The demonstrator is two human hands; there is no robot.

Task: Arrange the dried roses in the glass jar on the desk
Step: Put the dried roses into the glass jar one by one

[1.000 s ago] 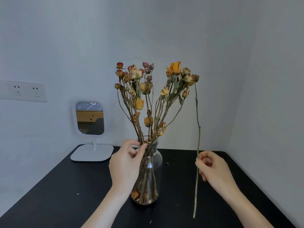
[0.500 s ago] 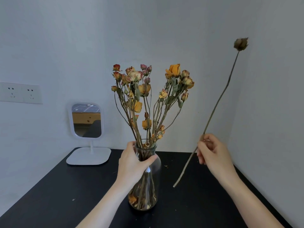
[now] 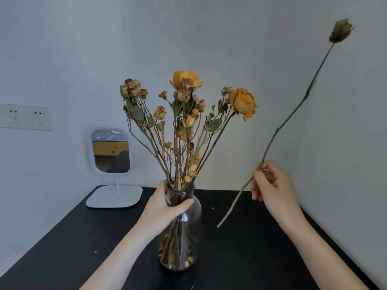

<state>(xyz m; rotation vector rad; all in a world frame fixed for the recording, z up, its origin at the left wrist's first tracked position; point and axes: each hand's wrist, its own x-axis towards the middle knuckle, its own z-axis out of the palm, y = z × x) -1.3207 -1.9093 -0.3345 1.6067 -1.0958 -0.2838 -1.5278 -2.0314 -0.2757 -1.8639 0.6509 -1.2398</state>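
The glass jar (image 3: pixel 181 233) stands upright near the middle of the black worktop (image 3: pixel 62 248), full of dried roses (image 3: pixel 184 114). The left hand (image 3: pixel 165 208) is wrapped around the jar's neck. The right hand (image 3: pixel 272 189) pinches a single long-stemmed rose (image 3: pixel 293 109), tilted up to the right, clear of the jar. A small white mirror (image 3: pixel 111 151) stands at the back left.

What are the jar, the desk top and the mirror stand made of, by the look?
Clear round jar: glass, glossy; the stems show through the wall and it carries highlights. Black desk top: matte and smooth with a faint sheen, probably painted or laminated board; no grain shows, so I cannot be sure. White mirror stand: likely moulded plastic, satin, with rounded corners and a uniform colour.
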